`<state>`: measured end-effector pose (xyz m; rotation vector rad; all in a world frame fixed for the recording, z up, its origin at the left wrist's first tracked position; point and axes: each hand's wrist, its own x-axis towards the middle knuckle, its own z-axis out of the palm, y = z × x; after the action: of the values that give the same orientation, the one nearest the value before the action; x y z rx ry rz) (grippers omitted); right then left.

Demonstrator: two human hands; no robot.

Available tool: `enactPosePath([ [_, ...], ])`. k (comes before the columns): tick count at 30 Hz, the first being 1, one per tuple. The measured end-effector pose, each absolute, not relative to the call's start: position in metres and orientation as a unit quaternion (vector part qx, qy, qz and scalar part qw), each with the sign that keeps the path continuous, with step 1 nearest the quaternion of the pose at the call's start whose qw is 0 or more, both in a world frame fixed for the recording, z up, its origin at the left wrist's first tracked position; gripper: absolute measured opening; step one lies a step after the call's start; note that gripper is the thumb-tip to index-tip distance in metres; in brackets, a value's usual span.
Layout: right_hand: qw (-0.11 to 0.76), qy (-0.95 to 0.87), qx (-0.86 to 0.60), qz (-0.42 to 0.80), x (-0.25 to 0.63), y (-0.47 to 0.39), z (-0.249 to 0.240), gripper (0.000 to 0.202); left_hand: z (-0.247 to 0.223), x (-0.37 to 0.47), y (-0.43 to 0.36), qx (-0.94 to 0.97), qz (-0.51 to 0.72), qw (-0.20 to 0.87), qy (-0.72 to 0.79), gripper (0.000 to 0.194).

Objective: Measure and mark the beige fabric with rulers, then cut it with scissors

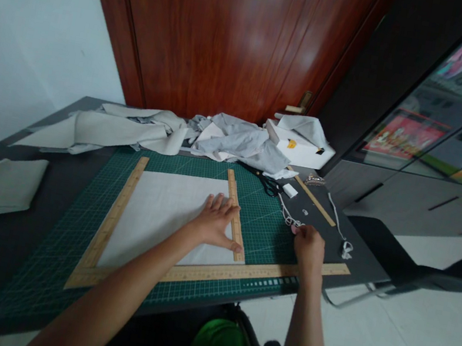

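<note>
My left hand (219,221) lies with fingers spread over a pale cloth (167,203) and a short wooden ruler (235,215) along its right side. Its fingertips and thumb touch that ruler. A wooden L-shaped ruler (118,207) borders the cloth on the left and near sides. To the right, my right hand (309,248) is closed, with a small flat pink piece (295,229) at its fingertips; its exact kind is unclear. Beside these fingers lies a thin white cord (286,212) with loops. Beneath everything is a green cutting mat (267,233).
Folded cloth (5,187) lies at the left. Crumpled grey fabric (240,142) and a white box (298,149) line the back. Black scissors (271,186), a small white block (290,190) and another wooden ruler (315,200) lie at the right. A black chair (399,256) stands beyond.
</note>
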<state>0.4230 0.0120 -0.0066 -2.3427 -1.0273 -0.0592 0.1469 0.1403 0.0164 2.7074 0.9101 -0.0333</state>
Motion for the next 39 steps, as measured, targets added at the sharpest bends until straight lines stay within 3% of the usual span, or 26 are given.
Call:
enactPosePath([
  [6, 0.295, -0.433, -0.852, -0.016, 0.403, 0.018, 0.005, 0.028, 0.013, 0.144, 0.140, 0.940, -0.006, 0.135, 0.313, 0.136],
  [15, 0.198, -0.697, -0.662, 0.192, 0.313, 0.001, 0.053, 0.006, 0.007, 0.146, 0.140, 0.939, -0.007, 0.132, 0.319, 0.128],
  [22, 0.099, -0.697, -0.674, 0.223, 0.281, -0.016, 0.062, 0.025, 0.006, 0.143, 0.137, 0.940, -0.010, 0.124, 0.317, 0.120],
  [26, 0.108, -0.697, -0.673, 0.224, 0.286, -0.014, 0.059, 0.015, 0.008, 0.144, 0.135, 0.939, -0.005, 0.123, 0.321, 0.119],
  [30, 0.106, -0.673, -0.697, 0.222, 0.301, -0.016, 0.055, 0.021, 0.014, 0.145, 0.134, 0.937, -0.011, 0.138, 0.322, 0.124],
  [39, -0.029, -0.635, -0.736, 0.231, 0.293, -0.013, 0.062, 0.041, 0.011, 0.145, 0.135, 0.938, -0.009, 0.134, 0.320, 0.125],
])
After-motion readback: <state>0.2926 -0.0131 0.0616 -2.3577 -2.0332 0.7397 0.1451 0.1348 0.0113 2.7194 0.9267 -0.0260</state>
